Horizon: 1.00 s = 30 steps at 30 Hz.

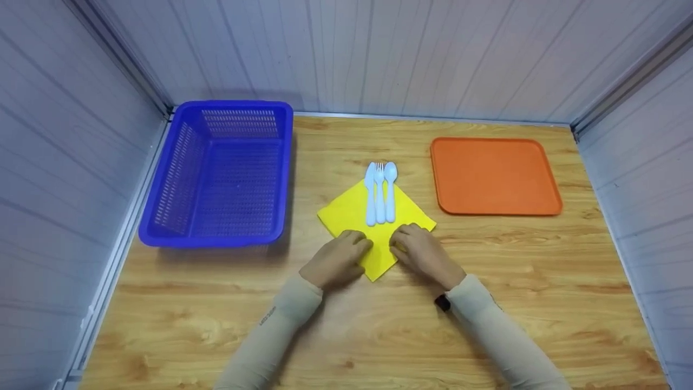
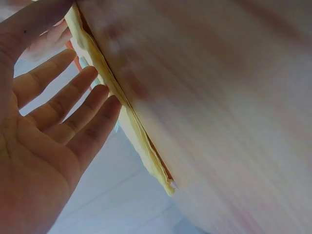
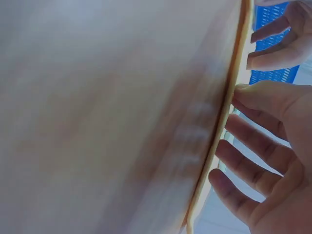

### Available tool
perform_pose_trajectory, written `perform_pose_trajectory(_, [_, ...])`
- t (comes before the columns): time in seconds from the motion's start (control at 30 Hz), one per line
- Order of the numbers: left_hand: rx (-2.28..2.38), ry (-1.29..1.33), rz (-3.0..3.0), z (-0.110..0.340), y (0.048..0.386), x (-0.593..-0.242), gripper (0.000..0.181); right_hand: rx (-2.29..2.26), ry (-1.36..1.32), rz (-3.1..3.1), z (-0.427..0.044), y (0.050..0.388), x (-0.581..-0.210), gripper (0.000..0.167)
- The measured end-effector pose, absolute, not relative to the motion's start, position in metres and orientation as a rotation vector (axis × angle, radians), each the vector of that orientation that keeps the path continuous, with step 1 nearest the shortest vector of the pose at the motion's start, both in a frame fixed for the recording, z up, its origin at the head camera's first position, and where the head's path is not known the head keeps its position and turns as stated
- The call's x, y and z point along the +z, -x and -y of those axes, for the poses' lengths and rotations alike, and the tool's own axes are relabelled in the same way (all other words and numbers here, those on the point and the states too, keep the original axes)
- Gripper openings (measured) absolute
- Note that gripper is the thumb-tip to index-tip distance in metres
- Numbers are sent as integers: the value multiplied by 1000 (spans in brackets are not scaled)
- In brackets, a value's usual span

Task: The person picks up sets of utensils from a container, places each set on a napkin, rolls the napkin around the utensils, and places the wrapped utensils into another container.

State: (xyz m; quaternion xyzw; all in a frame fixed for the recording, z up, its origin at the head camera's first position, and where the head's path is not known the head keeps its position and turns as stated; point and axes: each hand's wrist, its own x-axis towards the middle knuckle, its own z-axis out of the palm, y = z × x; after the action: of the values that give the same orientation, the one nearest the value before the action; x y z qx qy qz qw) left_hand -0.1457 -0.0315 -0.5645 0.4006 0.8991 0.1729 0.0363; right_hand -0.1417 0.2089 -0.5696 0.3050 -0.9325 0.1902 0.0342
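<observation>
A yellow napkin [image 1: 346, 208] lies on the table with one corner toward the person. Side by side on its far part are a light blue knife [image 1: 370, 195], fork [image 1: 380, 197] and spoon [image 1: 390, 189], their heads beyond the napkin's edge. The left hand [image 1: 337, 258] rests at the napkin's near left edge; in the left wrist view its fingers [image 2: 58, 105] are spread and fairly straight along that edge. At the near right edge is the right hand [image 1: 425, 254]. Its thumb [image 3: 258, 95] touches the napkin's edge in the right wrist view, the other fingers spread and slightly bent.
A blue plastic basket [image 1: 285, 179] stands at the left, with perforated walls. An orange tray [image 1: 495, 176] lies at the right, beyond the right hand. Ribbed pale walls [image 1: 368, 54] enclose the wooden table [image 1: 352, 346] at the back and both sides.
</observation>
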Motion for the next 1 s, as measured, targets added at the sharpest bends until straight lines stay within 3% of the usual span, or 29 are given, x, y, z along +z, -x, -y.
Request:
perform_pose_trajectory(0.1, [540, -1214, -2758, 34, 148, -564, 32, 580, -940, 2904, -208, 143, -568, 20])
perform_pose_trajectory(0.33, [564, -1211, -2816, 34, 154, -565, 8, 634, -1072, 2914, -213, 143, -565, 48])
perform_pose_trajectory(0.47, [598, -1154, -2823, 32, 159, -563, 10, 680, -1118, 2927, -218, 146, -563, 57])
perform_pose_trajectory(0.57, [625, -1121, -2805, 32, 165, -558, 13, 688, -1105, 2933, -222, 149, -562, 53])
perform_pose_trajectory(0.77, [739, -1071, -2763, 33, 176, -549, 23, 771, -957, 2890, -232, 163, -566, 24])
perform_pose_trajectory(1.0, [839, -910, -2666, 42, 189, -547, 64, 973, -758, 2931, -234, 178, -564, 13])
